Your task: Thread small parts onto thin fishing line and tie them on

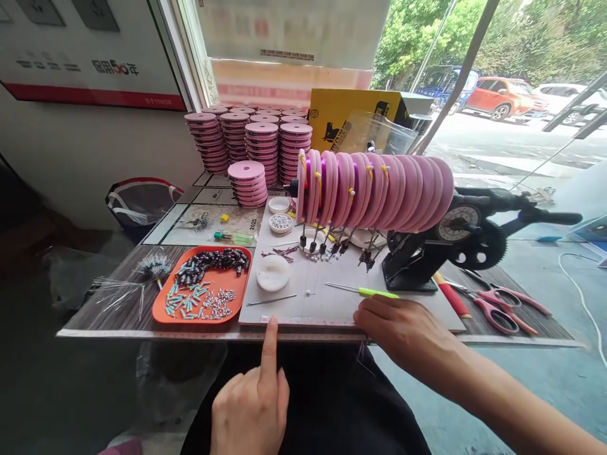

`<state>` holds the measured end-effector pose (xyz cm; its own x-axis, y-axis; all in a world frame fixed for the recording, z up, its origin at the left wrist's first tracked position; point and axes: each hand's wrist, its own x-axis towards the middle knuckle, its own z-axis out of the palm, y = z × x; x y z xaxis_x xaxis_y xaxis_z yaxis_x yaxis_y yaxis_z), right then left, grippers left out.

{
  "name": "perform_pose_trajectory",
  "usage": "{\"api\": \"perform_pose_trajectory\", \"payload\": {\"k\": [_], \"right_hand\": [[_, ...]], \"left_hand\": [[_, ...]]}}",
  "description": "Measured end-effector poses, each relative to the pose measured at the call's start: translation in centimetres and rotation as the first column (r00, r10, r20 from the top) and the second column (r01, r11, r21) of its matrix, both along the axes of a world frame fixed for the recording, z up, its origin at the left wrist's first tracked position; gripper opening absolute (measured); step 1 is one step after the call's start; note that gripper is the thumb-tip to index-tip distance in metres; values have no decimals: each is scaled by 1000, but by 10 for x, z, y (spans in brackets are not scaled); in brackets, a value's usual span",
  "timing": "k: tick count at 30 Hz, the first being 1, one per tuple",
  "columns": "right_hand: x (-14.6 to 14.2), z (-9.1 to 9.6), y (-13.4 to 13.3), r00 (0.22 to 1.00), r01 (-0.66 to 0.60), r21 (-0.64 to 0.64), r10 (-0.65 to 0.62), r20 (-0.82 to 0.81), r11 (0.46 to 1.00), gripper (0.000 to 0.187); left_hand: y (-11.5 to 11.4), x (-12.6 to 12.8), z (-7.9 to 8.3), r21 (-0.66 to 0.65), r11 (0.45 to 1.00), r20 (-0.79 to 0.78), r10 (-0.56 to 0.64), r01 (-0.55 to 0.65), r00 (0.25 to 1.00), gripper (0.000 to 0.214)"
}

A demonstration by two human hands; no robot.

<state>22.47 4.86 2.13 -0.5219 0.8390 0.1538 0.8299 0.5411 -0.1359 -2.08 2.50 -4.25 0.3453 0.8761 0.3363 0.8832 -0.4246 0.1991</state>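
Observation:
My left hand point(253, 398) is below the table's front edge, its forefinger stretched up to touch the rim of the grey work board point(332, 303) while the other fingers are curled in. My right hand point(403, 332) rests on the board's front edge with fingers bent together; whether a thin line is pinched in them I cannot make out. Just beyond it lie a green-handled needle tool point(365, 291) and a thin metal pin point(270, 301). A row of pink foam spools point(374, 189) sits on a black hand-crank winder point(455, 243), with small weighted rigs hanging below.
An orange tray point(164, 308) of small beads and tubes sits at the left. Stacks of pink spools point(246, 145) stand at the back beside a yellow box point(351, 117). Red scissors point(497, 309) lie at the right, a white disc point(272, 273) and small bead dishes point(281, 222) mid-board.

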Motion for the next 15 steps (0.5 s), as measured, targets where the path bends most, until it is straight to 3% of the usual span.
{"api": "perform_pose_trajectory", "payload": {"k": [2, 3, 6, 7, 9, 11, 13, 15], "right_hand": [[-2, 1, -4, 988, 0, 33, 6, -155, 999, 22], [-4, 2, -7, 960, 7, 35, 3, -281, 999, 20], [-17, 7, -18, 747, 55, -7, -46, -663, 998, 10], [-22, 7, -22, 671, 72, -21, -64, -738, 997, 9], [-33, 7, -27, 581, 97, -20, -73, -811, 995, 9], [-41, 5, -29, 550, 101, 2, -55, -834, 995, 9], [-47, 2, -29, 540, 98, 34, -24, -841, 995, 10], [-50, 1, -29, 534, 99, 57, -5, -846, 993, 11]], "left_hand": [[-1, 1, 11, -33, 995, 292, -81, 95, 953, 71], [-1, 3, 18, -6, 989, 455, -129, 147, 881, 71], [1, 15, 41, 127, 950, 719, -287, 286, 633, 52], [2, 21, 47, 90, 924, 749, -309, 372, 586, 40], [5, 33, 54, -100, 879, 843, -174, 467, 508, 20], [8, 45, 56, -269, 858, 931, 115, 439, 346, 8], [10, 54, 53, -313, 833, 950, 277, 455, 146, 7], [10, 60, 50, -274, 823, 950, 313, 498, 4, 7]]}}
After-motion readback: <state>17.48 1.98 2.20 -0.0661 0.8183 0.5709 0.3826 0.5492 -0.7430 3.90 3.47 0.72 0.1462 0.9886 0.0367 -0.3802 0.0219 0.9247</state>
